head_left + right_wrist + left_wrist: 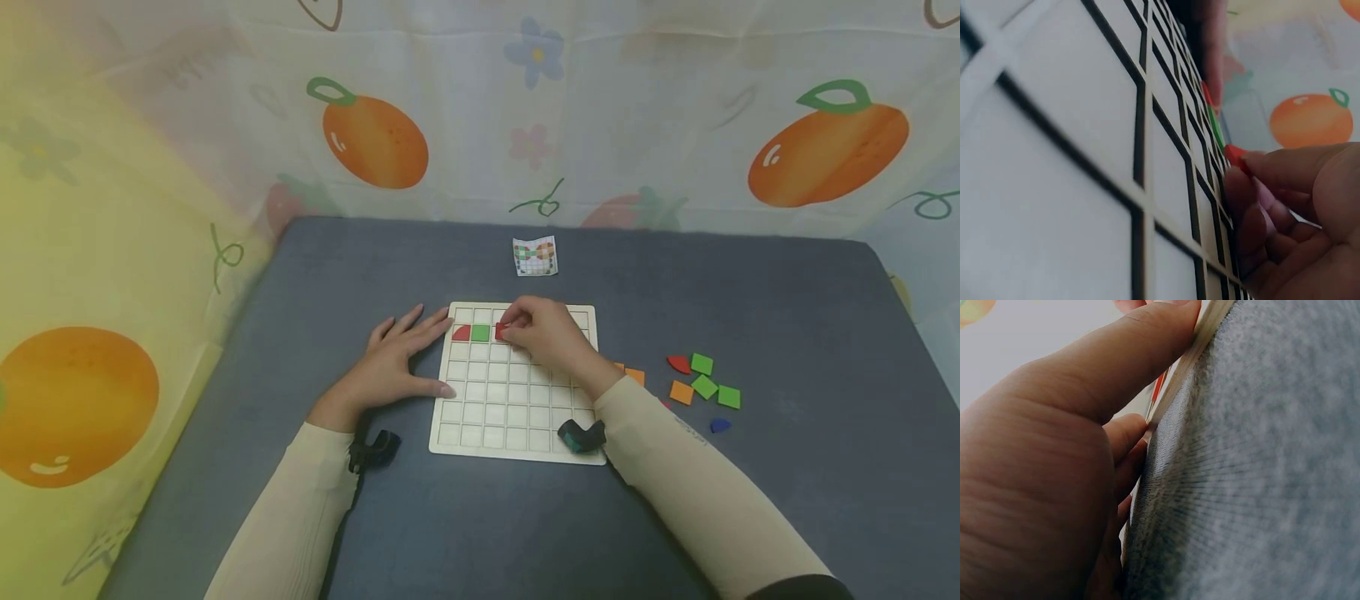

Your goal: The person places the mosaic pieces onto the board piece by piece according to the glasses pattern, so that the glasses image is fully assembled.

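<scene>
Currently: red piece (500, 332), one, at the second row of the gridded board (484, 392), beside the green square (480, 333).
Grip, right hand (551, 333): pinching the red piece between thumb and finger; whether it is seated, cannot tell. Left hand (397, 362): unclenched, spread along the board's left edge, thumb touching it. Support: tabletop (450, 533). Likely faults: red piece catching on a raised divider (1148, 144), if let go askew; green square nudged loose, if fingertips drag sideways; gridded board sliding, if the left hand slips during a push.
</scene>
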A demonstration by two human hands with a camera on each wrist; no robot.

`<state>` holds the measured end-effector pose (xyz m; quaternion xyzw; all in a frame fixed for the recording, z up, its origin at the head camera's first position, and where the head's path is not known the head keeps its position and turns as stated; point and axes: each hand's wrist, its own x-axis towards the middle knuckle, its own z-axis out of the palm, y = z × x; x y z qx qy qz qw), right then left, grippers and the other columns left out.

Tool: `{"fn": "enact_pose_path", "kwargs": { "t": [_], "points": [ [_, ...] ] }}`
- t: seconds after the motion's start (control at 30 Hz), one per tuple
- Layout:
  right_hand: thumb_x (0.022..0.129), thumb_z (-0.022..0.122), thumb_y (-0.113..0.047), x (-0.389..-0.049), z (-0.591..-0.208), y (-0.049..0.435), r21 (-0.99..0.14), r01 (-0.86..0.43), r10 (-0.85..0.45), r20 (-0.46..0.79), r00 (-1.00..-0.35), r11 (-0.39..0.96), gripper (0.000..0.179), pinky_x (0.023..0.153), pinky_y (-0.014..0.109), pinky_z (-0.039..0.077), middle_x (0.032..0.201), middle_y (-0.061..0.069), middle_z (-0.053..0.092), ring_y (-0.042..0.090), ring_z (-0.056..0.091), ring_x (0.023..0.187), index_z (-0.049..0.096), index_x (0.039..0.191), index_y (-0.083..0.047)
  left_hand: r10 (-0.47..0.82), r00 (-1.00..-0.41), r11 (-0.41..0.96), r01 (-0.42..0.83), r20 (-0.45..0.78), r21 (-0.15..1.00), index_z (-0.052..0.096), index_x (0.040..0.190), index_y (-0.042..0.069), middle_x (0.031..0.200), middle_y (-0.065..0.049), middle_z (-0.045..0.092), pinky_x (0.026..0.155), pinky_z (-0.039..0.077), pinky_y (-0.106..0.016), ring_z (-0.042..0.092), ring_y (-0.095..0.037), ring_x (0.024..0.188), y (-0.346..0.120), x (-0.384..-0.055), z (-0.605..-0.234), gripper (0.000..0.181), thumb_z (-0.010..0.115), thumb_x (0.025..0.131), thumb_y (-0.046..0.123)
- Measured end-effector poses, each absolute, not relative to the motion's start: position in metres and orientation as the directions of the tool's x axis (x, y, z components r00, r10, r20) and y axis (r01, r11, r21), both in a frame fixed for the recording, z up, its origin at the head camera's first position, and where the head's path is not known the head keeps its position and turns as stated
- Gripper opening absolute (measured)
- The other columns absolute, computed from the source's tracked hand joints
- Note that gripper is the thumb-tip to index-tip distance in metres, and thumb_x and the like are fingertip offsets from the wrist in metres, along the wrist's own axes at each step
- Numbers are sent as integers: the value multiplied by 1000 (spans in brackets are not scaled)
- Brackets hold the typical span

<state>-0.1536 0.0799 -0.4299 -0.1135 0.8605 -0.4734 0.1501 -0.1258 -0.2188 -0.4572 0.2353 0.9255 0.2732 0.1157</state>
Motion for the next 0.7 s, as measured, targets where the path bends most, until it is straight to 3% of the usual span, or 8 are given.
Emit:
{"fn": "enact_pose_path", "kwargs": {
  "t": [0.5,0.7],
  "points": [
    [107,72,-21,-155,-430,76,-815,-56,-325,-166,-931,576,18,90,43,53,106,4,72,23,67,97,75,120,-9,503,-860,735,376,-82,564,35,173,24,178,12,23,125,-4,-60,3,-23,166,-218,-126,-457,113,90,83,65],
    [105,74,-14,-154,-431,75,-821,-106,-385,-145,-911,560,24,96,44,52,118,4,70,24,65,107,73,127,-8,495,-865,737,369,-81,567,36,173,25,177,14,23,125,-3,-59,3,-22,166,-219,-127,-459,113,89,82,67]
  ]
}}
